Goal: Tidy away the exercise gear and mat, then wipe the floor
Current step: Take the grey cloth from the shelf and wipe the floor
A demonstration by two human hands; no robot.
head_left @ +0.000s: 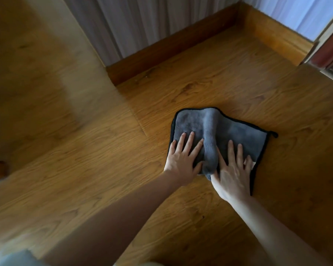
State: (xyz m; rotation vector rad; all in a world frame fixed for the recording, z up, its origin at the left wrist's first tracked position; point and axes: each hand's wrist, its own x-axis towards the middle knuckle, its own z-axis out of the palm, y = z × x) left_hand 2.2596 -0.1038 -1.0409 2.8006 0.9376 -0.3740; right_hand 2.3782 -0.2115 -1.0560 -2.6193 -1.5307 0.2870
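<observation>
**Status: on the wipe step, gear and mat out of frame**

We have the grey cloth [219, 135] flat on the wooden floor [85, 150], right of centre in view, a little way out from the corner where two lengths of skirting board [161, 52] meet. It has dark edging and a small loop at its far right corner. A raised fold runs front to back down its middle, so it is not lying fully flat.

Our left hand [183, 160] presses the cloth's near left part, fingers straight and spread, palm down. Our right hand [233, 169] presses the near right part the same way, fingers spread, thumb against the fold. Neither hand grips; both push flat. The fold sits between them.

Progress, as we judge it:
- No mat or exercise gear is visible, so the tidy-away part looks done. We can't confirm it; the view covers only this patch.
- Wiping is under way in the corner zone.
- We can't tell wiped boards from unwiped: no wet streaks or dirt readable, and the left side is blurred.
- Left to do: likely the open floor towards the left and near edges.

Beyond the skirting, a pale curtain [142, 22] hangs, with a door frame [327, 54] at far right.
</observation>
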